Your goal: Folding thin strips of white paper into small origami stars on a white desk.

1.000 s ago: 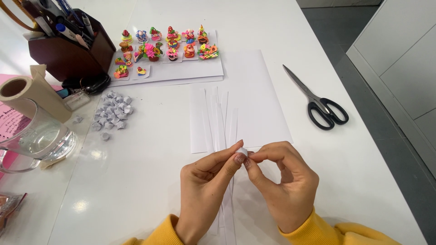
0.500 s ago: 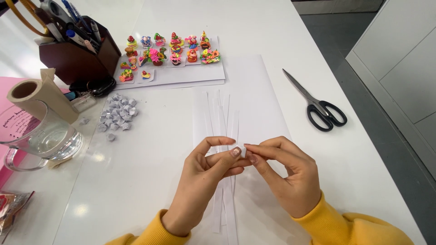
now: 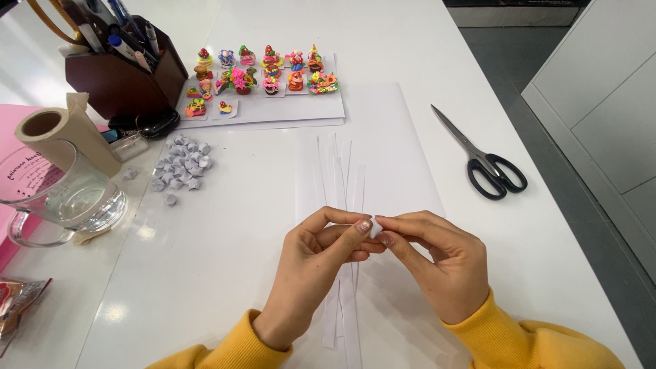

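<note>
Both hands have shifted little: left hand (image 3: 311,263) and right hand (image 3: 437,263) still grip the folded paper piece (image 3: 375,227) tightly.

White strips (image 3: 339,171) on a white table (image 3: 225,273); yellow sleeves (image 3: 506,335); black scissors (image 3: 486,160); brown holder (image 3: 126,82); silvery-grey stars (image 3: 181,164); bright figurines (image 3: 263,72) (pink, green, orange).

Both hands (image 3: 383,253) have drawn nearer — paper piece (image 3: 374,227) now pinched tighter.

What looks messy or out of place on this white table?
Little stands out. A few small folded paper stars lie strayed from their heap, and the tape roll leans tilted against the glass mug. Both hands pinch a tiny paper piece.
</note>
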